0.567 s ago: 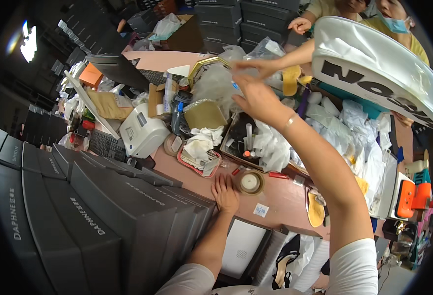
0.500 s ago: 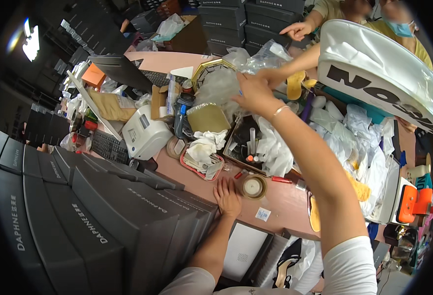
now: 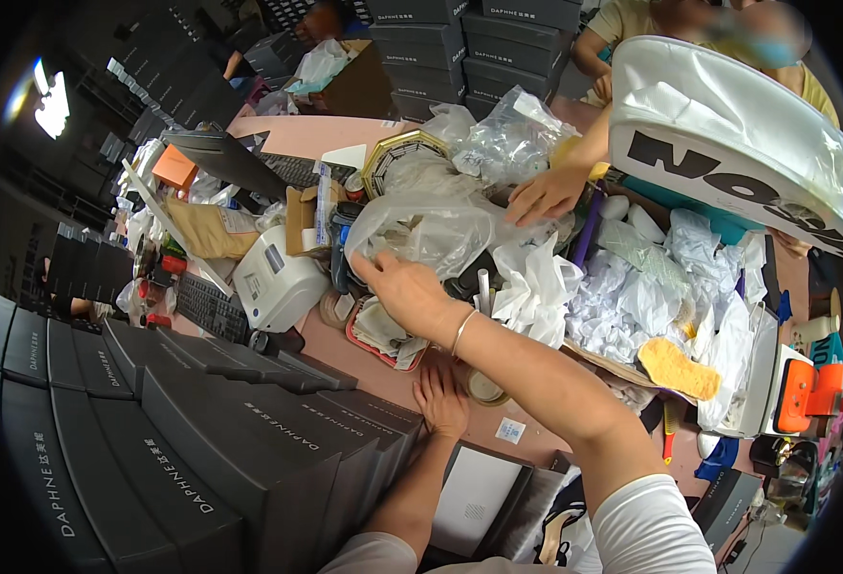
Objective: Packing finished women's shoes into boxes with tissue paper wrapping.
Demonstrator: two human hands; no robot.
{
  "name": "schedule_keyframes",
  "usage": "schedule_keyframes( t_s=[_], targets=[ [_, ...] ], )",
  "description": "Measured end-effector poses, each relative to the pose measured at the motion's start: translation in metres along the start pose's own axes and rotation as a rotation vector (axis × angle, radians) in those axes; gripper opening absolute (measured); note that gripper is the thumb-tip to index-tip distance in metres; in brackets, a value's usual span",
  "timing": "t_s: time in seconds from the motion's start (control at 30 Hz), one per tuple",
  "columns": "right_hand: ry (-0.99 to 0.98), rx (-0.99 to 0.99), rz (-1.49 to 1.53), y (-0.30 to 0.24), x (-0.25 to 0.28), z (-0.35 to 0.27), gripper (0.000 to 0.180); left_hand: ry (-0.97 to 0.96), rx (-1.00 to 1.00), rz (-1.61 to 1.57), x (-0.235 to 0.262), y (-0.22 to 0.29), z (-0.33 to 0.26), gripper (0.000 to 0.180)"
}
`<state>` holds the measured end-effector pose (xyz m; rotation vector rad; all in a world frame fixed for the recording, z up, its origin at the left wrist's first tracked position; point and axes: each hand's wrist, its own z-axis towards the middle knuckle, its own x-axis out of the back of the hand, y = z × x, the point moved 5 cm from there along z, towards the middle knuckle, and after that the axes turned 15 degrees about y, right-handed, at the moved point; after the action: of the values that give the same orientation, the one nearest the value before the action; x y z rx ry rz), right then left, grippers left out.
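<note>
My left hand lies flat on the pink table, fingers spread, holding nothing. Beside it stand dark grey shoe boxes. Over the clutter, my right hand grips the edge of a clear plastic bag with bent fingers. The bag spreads to the right toward a co-worker's hand, which reaches in from the far side. Below my right wrist, a tape roll is partly covered by my forearm. A red-rimmed basket of folded cloths sits just under my right hand.
Crumpled white paper fills a box at the right, with a yellow sponge-like insole on its edge. A white label printer stands at the left. An open shoe box sits near me. A large white bag rises far right.
My right hand has come left and nearer, drawing the clear plastic bag with it. The co-worker's pointing hand has withdrawn. My left hand stays on the table.
</note>
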<state>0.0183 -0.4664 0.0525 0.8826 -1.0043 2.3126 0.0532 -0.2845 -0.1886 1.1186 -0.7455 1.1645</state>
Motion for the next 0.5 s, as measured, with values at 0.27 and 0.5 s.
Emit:
schedule_keyframes(
  t_s=[0.27,0.5],
  targets=[
    [0.105,-0.123,0.285,0.004,0.003,-0.001,0.021,-0.008,0.014,-0.014,0.004,0.000,0.000,0.065],
    [0.093,-0.330,-0.011,0.066,0.004,0.034,0.033,0.035,-0.007,-0.027,0.004,0.002,0.003,0.058]
  ],
)
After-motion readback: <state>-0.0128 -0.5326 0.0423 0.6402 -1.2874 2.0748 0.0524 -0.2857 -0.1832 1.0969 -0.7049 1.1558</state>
